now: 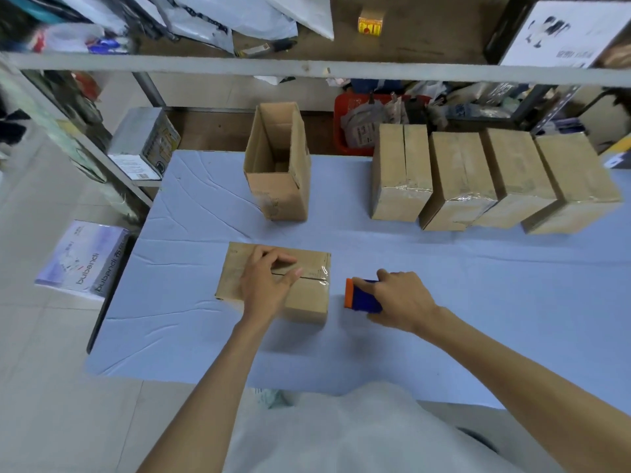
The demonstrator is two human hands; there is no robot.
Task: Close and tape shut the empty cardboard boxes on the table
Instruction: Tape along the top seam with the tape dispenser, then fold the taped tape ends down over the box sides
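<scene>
While left hand (266,283) rests on box (307,298), right hand (401,298) grips dispenser (362,298).

Bench (444,268): wrinkled pale blue cover. Floor (51,336): light tile. Grey metal shelving (239,66) runs behind and along the left, with white plastic bags (239,15) on the upper shelf. Red basket (341,131) of clutter sits behind the bench. White printed carton (82,261) on the floor at left, grey carton (143,141) on a low shelf. Soft, even light.
</scene>
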